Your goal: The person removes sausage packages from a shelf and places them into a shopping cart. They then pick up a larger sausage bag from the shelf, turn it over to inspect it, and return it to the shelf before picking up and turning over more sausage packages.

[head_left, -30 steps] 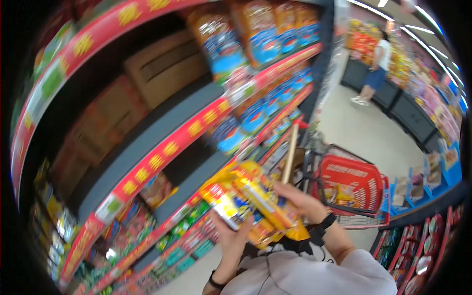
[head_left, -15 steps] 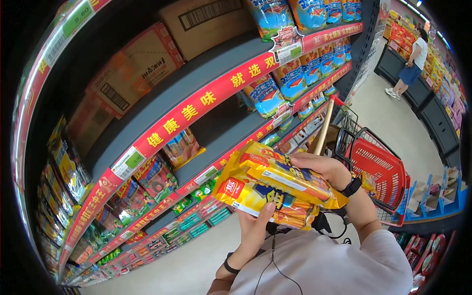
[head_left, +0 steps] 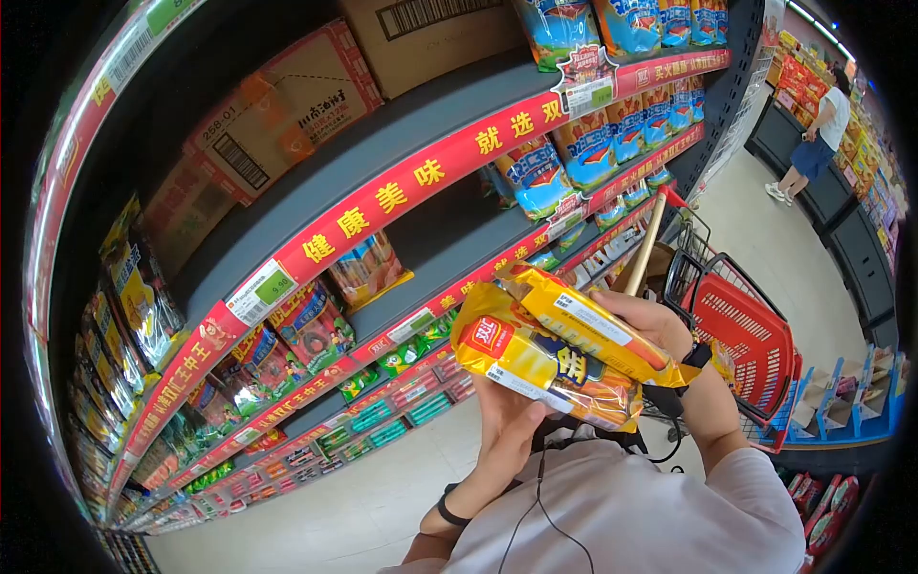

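hands (head_left: 512, 429) pinching two glossy, crinkled yellow packs (head_left: 535, 362), slotted red basket (head_left: 743, 335) nearby

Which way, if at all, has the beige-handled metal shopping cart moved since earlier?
No visible move: the cart still shows its red handle end just below the red shelf strip, near its far tip.

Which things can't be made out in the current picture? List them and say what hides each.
- Left hand, most fingers: head view, behind the lower yellow pack.
- Right hand, most fingers: head view, behind the upper yellow pack.
- Top carton: head view, cut off by the top edge.
- Small print on both packs: head view, too small.
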Demonstrator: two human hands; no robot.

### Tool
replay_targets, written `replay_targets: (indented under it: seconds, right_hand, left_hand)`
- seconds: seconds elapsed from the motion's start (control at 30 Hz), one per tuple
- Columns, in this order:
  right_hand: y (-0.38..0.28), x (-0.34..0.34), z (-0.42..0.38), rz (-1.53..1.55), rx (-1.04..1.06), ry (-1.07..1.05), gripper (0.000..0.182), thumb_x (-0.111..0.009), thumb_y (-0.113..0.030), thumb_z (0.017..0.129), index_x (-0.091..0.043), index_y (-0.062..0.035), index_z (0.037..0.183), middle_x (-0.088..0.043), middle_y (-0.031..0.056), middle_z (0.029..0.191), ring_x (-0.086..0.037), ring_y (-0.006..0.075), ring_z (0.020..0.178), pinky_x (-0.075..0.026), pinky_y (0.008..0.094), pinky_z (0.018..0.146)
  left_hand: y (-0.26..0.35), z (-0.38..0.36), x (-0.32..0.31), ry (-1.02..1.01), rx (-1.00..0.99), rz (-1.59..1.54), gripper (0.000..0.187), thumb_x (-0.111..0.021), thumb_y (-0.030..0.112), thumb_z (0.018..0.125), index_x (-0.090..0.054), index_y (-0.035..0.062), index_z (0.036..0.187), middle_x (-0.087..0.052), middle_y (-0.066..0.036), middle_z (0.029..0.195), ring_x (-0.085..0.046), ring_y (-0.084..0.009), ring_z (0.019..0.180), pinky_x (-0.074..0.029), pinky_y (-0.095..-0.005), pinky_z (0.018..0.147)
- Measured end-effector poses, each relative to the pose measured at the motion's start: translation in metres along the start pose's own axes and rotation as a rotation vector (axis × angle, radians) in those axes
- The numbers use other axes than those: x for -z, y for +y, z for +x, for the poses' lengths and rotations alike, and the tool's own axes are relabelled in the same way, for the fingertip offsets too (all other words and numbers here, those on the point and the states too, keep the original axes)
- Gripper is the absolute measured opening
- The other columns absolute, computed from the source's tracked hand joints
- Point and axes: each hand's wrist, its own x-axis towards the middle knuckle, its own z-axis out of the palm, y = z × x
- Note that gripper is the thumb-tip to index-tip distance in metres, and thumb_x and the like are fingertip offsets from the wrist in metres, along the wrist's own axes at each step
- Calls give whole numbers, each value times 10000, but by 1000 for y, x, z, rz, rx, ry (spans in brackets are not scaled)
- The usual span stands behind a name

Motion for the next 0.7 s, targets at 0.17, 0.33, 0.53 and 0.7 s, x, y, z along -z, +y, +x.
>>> replay_targets:
  seconds: [0.17,0.33,0.53,0.7]
  right_hand:
    - [0,0,0,27,0,-34,366,-540,-271,886,-534,-3,1136,-632,133,1025,-642,182,866,-533,305,733]
    - [1,0,1,11,16,-34,367,-540,-276,885,-537,-5,1132,-631,135,1026,-642,186,866,-531,311,738]
    - [1,6,5,35,-3,-43,360,-535,-275,887,-536,-7,1128,-631,139,1026,-643,194,858,-530,313,733]
    - [3,-6,1,37,42,47,340,-531,-268,891,-540,-11,1113,-630,140,1025,-643,192,853,-530,308,725]
  left_hand:
    - [-1,1,-1,43,18,27,754,-575,234,772,-123,149,1369,-299,-111,1352,-383,-273,1231,-438,-425,926]
    - [-1,2,2,29,25,10,736,-556,262,786,-123,146,1370,-312,-112,1345,-401,-279,1217,-453,-439,910]
    - [0,4,1,35,38,1,716,-546,291,804,-131,143,1368,-319,-116,1338,-412,-287,1206,-460,-446,901]
    - [-1,7,5,1,12,-62,710,-528,214,831,-65,132,1363,-289,-155,1333,-403,-312,1207,-498,-442,858]
